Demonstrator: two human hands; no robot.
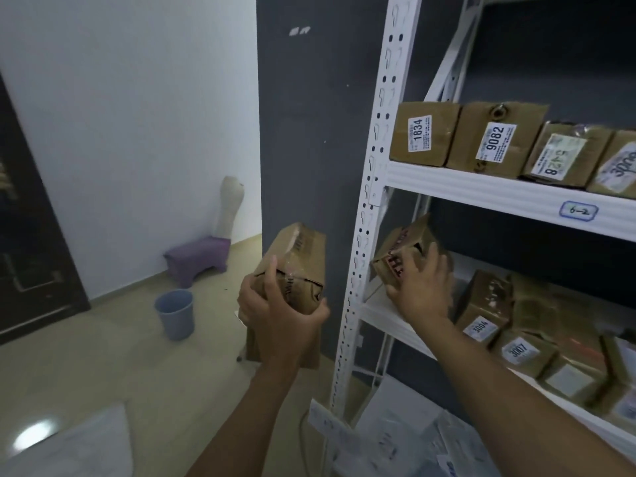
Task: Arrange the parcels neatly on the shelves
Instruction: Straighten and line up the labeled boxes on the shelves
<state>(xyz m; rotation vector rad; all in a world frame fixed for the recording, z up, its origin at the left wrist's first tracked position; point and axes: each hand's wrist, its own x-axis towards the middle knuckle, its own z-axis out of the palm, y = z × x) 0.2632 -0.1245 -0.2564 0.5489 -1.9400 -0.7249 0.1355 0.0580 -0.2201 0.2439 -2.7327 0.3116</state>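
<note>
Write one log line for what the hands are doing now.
left hand: grips brown box, beside rack | right hand: grips tilted box over lower shelf | stage: placing

The right grip [421, 287] covers the front of the tilted box [401, 247], so its red words cannot be read whole. The left grip [275, 311] hides the bottom of the other box [297, 256] and most of a brown thing [252, 344] behind it, maybe a carton. The right edge cuts off the 3000 parcel [619, 166]. The small print on the 1834 label [417, 134] is too tiny. The lowest parcels [578, 373] are blurry.
</note>
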